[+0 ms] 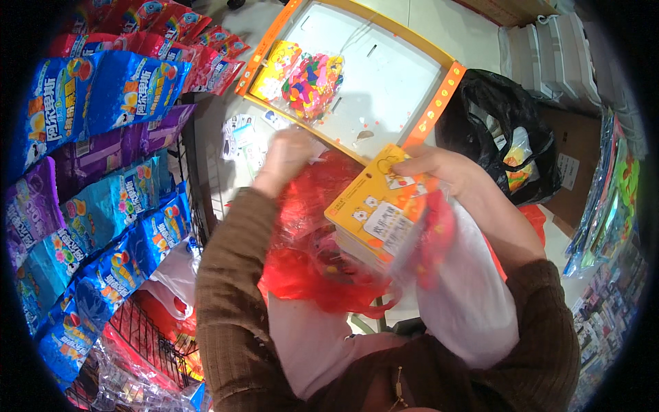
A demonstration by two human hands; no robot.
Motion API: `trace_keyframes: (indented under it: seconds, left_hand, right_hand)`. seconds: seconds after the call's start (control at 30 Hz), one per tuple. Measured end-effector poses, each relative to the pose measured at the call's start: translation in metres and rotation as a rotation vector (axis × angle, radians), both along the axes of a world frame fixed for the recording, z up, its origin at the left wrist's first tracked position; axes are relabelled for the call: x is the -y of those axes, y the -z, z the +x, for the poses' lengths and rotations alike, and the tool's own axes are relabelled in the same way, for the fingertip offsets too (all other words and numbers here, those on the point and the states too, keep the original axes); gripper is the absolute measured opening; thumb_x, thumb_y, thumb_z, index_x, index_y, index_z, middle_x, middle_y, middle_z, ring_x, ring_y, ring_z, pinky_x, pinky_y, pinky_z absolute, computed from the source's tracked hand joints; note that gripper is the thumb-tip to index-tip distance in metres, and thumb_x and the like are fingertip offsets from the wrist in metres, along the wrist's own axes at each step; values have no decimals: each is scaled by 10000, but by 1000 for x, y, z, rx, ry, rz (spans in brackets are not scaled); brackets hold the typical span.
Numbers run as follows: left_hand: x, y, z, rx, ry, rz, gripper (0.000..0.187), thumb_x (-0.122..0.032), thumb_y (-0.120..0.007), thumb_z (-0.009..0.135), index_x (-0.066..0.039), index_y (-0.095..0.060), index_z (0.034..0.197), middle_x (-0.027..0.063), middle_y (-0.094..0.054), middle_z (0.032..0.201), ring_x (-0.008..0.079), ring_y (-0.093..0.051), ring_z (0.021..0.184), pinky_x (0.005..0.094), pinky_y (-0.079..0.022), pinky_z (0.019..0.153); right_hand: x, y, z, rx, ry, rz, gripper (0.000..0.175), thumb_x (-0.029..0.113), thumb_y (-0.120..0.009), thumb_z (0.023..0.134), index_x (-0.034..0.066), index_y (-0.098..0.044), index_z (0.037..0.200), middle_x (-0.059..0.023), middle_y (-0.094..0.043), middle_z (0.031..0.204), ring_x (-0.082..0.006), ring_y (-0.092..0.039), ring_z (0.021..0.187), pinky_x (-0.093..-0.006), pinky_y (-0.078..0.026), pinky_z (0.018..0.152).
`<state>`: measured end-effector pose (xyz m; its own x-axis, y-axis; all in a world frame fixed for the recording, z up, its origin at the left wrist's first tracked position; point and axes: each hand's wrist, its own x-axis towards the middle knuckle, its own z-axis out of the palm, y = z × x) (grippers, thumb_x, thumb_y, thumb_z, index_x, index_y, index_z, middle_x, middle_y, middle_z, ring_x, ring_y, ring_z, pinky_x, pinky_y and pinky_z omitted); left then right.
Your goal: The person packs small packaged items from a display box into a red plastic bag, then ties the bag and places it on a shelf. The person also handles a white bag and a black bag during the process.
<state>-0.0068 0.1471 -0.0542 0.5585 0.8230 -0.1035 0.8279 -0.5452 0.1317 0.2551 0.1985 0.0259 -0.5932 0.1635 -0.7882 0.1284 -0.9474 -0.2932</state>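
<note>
My right hand (437, 167) grips a stack of yellow printed header cards (370, 206), its thumb lying across the top one. A clear plastic bag with red and pink contents (437, 232) hangs from the stack's right side, blurred. My left hand (288, 154) is blurred by motion near the front edge of a shallow cardboard box (406, 92) with an orange rim. Whether its fingers hold anything cannot be made out. In the box's left corner lies a yellow-carded pack (275, 72) with a clear bag of multicoloured balloons (314, 85).
Red plastic bags (309, 206) lie over my lap. Racks of blue snack packets (139, 95) and red packets (165, 20) stand at left. A black plastic bag (494, 139) sits right of the box. Small paper cutouts (247, 141) lie on the floor at left.
</note>
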Motion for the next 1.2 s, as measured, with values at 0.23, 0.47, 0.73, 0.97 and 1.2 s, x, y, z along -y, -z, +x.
trace_keyframes:
  seconds: [0.23,0.47,0.73,0.97,1.2]
  left_hand:
    - [-21,15,28,576,-733,-224,432,-102,-667,668,-2,-543,1070,149,-577,1011,314,-538,969,398,-437,822]
    - [-13,-17,43,2011,-882,-1379,449,-303,-458,919,7,-419,1241,116,-548,1131,201,-523,1052,330,-420,909]
    - [45,-16,52,1946,-1315,-1049,328,-157,-546,869,-8,-478,1153,87,-581,1046,171,-589,909,307,-489,810]
    - [89,7,-1,2004,-1437,-843,289,-72,-526,876,4,-483,1152,109,-580,1091,191,-590,955,303,-482,837]
    - [108,32,-1,1880,-1378,-777,330,-56,-554,852,8,-473,1166,77,-574,1076,152,-564,945,280,-469,825]
  right_hand:
    - [-11,6,9,-37,55,352,440,228,-642,804,-29,-524,1141,-122,-606,1061,-163,-592,947,-266,-455,840]
    - [-19,32,10,122,489,298,356,200,-600,849,-35,-500,1098,-115,-607,1030,-157,-611,910,-289,-507,771]
    - [0,50,-48,117,59,987,295,203,-593,854,13,-479,1048,-61,-596,925,-105,-565,795,-233,-474,637]
    - [-96,136,-146,414,-87,1274,455,342,-574,792,-30,-575,1053,-205,-627,935,-262,-611,879,-321,-462,802]
    - [-158,188,-224,681,-602,1544,677,498,-672,663,20,-551,1126,-172,-575,1105,-310,-558,1017,-400,-457,854]
